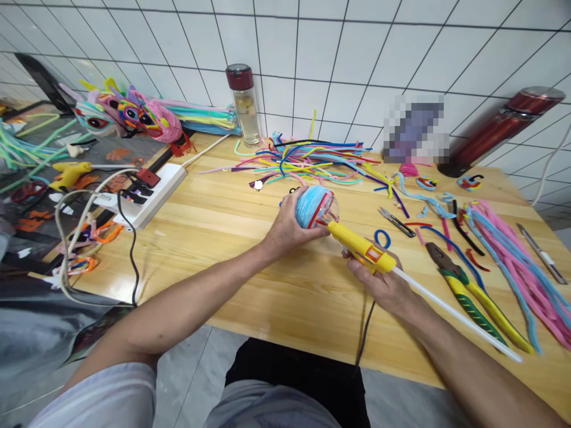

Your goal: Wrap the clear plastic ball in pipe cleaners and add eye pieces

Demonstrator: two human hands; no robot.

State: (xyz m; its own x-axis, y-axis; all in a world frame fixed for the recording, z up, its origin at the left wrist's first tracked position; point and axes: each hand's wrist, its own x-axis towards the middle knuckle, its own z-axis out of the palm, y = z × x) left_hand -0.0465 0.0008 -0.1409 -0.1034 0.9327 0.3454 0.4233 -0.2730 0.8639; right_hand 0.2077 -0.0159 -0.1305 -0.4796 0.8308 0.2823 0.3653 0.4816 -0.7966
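My left hand (285,229) is closed around a clear plastic ball (316,206) partly wrapped in light blue pipe cleaner, held just above the wooden table (232,261). In my right hand (379,282) is a yellow hot glue gun (363,249), gripped with a white glue stick (459,315) trailing out of its back. The gun's nozzle touches the lower right side of the ball. A dark cord hangs from the gun over the table's front edge.
Loose coloured pipe cleaners (312,160) lie behind the ball, pink and blue ones (517,267) at right. Small scissors (396,222), yellow-handled pliers (473,291), a power strip (147,193), a glass bottle (244,104), a red flask (504,128) and a second glue gun (71,174) are about.
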